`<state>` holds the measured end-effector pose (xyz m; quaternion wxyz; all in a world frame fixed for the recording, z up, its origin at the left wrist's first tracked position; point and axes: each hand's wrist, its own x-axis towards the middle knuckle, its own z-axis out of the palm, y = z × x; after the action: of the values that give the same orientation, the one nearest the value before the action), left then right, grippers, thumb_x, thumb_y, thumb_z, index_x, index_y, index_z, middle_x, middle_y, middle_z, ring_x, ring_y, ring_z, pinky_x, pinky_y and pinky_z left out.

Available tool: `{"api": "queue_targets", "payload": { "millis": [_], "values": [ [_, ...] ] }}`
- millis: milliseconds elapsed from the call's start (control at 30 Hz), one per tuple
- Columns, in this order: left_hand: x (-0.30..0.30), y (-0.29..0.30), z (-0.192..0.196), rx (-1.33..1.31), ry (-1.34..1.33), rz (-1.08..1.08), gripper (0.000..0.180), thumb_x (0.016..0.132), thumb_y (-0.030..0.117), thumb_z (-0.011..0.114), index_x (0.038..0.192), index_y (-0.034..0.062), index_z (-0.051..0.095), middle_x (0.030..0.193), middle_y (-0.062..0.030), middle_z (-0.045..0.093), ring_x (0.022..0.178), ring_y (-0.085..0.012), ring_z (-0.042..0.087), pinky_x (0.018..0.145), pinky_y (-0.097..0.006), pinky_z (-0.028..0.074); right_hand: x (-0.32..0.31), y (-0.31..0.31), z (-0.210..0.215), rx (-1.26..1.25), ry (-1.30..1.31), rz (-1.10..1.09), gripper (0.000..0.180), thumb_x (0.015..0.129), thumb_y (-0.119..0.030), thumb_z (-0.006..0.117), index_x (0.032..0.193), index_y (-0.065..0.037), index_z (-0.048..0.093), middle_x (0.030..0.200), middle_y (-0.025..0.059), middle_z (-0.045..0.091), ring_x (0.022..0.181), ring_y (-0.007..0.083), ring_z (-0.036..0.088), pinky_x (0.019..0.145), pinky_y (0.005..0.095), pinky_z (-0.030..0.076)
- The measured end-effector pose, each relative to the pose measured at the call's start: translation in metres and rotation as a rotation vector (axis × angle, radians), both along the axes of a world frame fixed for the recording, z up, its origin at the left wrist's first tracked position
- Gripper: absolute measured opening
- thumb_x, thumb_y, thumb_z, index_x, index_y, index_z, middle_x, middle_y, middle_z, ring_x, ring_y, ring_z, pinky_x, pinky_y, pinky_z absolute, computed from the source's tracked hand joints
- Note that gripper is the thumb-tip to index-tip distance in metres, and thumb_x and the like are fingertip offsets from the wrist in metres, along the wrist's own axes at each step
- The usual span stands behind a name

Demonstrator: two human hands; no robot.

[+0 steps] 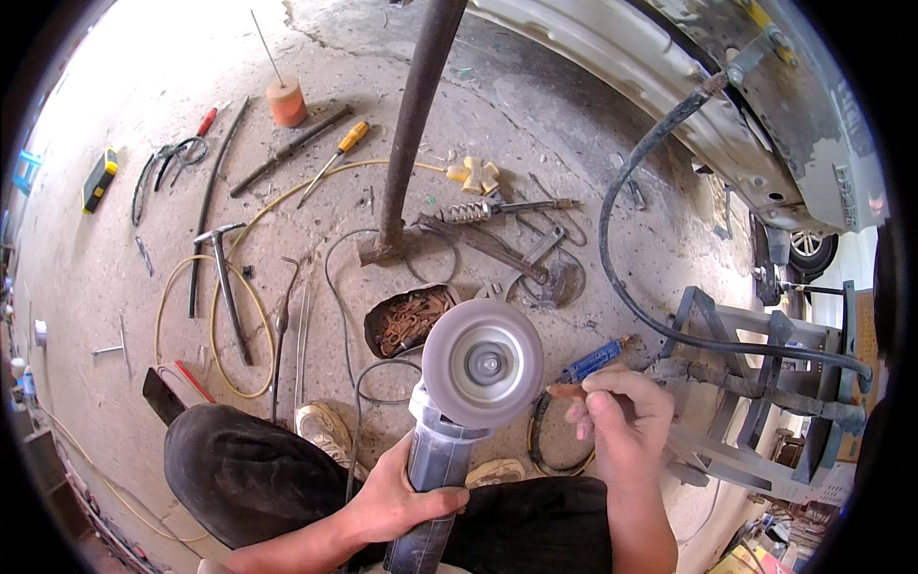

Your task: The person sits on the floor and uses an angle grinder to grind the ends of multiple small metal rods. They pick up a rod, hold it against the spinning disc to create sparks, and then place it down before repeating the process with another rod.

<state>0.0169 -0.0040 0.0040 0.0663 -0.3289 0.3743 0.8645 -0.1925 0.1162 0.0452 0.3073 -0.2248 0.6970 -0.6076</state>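
My left hand [402,493] is wrapped round the dark body of an angle grinder [438,469]. The grinder's round grey disc [522,368] faces up; whether it spins I cannot tell. To the right of the disc, my right hand [626,416] pinches a small reddish-brown, rusty-looking piece [566,391] between thumb and fingers. That piece points toward the disc's edge, with a small gap between them. Just beyond the disc lies an open container [368,320] filled with similar rusty pieces [411,318].
A rusty pipe [411,124] rises ahead of me. Hammer [226,287], yellow-handled screwdriver [335,163], adjustable wrench [526,263] and cables lie on the concrete floor. A grey metal frame [746,373] stands right, under a thick black hose [612,239]. A white vehicle body [593,57] borders the far right.
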Motion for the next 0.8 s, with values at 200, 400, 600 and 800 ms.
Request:
{"api": "queue_targets", "payload": {
  "millis": [200,400,600,800],
  "values": [
    [-0.002,-0.001,0.003,0.051,0.005,0.008,0.056,0.074,0.013,0.072,0.119,-0.0035,0.043,0.086,-0.0103,0.063,0.076,-0.0180,0.064,0.071,-0.031,0.052,0.004,-0.008,0.006,0.116,-0.082,-0.070,0.017,0.087,-0.004,0.064,0.101,0.005,0.063,0.073,0.0122,0.067,0.057,0.0149,0.064,0.049,0.0225,0.049],
    [-0.001,0.001,0.003,0.038,0.009,0.013,0.059,0.075,0.012,0.073,0.123,-0.0032,0.042,0.088,-0.0077,0.060,0.076,-0.0147,0.063,0.072,-0.029,0.051,0.005,-0.008,0.002,0.120,-0.148,-0.083,0.017,0.087,-0.004,0.064,0.102,0.004,0.063,0.072,0.0121,0.067,0.057,0.0151,0.065,0.049,0.0228,0.049],
    [0.003,0.003,-0.002,0.026,0.007,0.007,0.060,0.075,0.013,0.074,0.124,-0.0030,0.043,0.091,-0.0065,0.059,0.079,-0.0126,0.062,0.074,-0.027,0.050,0.004,-0.007,0.000,0.138,-0.150,-0.072,0.015,0.086,-0.003,0.064,0.100,0.003,0.064,0.072,0.0118,0.067,0.056,0.0146,0.064,0.048,0.0229,0.049],
    [0.003,0.002,0.000,0.016,-0.010,0.000,0.063,0.074,0.016,0.075,0.125,-0.0034,0.043,0.094,-0.0067,0.058,0.083,-0.0127,0.060,0.077,-0.028,0.049,0.004,-0.010,0.005,0.151,-0.119,-0.060,0.015,0.086,-0.005,0.065,0.099,0.003,0.064,0.071,0.0100,0.066,0.055,0.0120,0.062,0.047,0.0208,0.047]
  ]
}}
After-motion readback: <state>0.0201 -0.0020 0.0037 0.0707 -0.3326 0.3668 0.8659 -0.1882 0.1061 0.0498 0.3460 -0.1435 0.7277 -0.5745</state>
